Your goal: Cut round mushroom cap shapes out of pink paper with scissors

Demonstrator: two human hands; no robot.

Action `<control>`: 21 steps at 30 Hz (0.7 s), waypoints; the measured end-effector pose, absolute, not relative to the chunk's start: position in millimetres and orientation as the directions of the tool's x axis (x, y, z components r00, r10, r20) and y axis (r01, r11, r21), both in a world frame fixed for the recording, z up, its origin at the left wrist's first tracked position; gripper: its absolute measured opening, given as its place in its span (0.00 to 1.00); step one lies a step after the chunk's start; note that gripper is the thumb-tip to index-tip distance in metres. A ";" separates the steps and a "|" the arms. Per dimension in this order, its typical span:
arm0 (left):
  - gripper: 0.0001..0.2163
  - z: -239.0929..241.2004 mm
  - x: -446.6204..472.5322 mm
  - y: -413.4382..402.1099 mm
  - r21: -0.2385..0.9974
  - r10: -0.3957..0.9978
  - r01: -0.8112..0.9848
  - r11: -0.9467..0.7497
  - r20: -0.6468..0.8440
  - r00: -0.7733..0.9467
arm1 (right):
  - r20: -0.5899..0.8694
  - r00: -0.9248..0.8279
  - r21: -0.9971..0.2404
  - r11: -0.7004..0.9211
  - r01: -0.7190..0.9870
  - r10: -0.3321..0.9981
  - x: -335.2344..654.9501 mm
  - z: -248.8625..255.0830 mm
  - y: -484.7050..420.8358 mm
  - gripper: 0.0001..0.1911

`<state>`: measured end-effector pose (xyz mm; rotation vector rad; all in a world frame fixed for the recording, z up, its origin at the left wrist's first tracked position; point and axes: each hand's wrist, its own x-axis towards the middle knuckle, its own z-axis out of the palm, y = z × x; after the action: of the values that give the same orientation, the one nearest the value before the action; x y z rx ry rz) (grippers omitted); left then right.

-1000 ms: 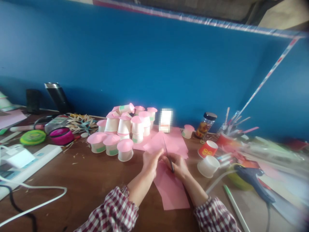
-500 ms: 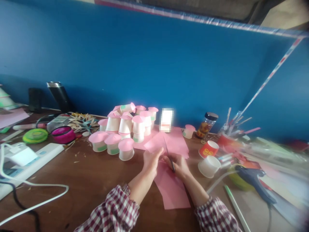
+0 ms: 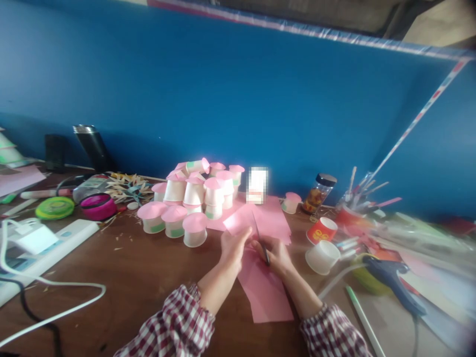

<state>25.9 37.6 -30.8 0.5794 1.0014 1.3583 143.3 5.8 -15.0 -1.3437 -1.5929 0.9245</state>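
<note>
My left hand (image 3: pixel 231 248) pinches a piece of pink paper (image 3: pixel 240 224) and holds it up over the brown table (image 3: pixel 141 277). My right hand (image 3: pixel 275 254) grips dark scissors (image 3: pixel 260 238) whose blades point up into that paper. A larger pink sheet (image 3: pixel 266 292) lies flat under both hands. More pink sheets (image 3: pixel 273 218) lie just beyond them. Both sleeves are red and white plaid.
A pile of white cups with pink tops (image 3: pixel 193 196) stands left of my hands. To the right are a tipped white cup (image 3: pixel 322 257), a red cup (image 3: pixel 321 230), a jar (image 3: pixel 318 192), a blue glue gun (image 3: pixel 392 277). A power strip (image 3: pixel 44 248) with white cable lies far left.
My hands, the paper and the scissors hold almost the same pose. The view has shifted very slightly.
</note>
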 end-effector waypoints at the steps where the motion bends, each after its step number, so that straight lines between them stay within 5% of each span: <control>1: 0.12 -29.7 25.8 37.2 0.833 0.964 -0.525 0.172 -0.253 -0.085 | 0.133 -0.073 -0.915 0.151 0.373 0.988 143.1 -14.9 5.7 0.22; 21: 0.11 -7.4 21.9 33.8 0.866 0.943 -0.428 0.258 -0.322 -0.085 | 0.141 -0.100 -0.921 0.168 0.353 0.985 148.1 -26.1 11.7 0.22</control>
<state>21.9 33.8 -7.4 0.6027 1.1255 1.2626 148.1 11.7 -26.1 -1.3126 -1.6014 0.9448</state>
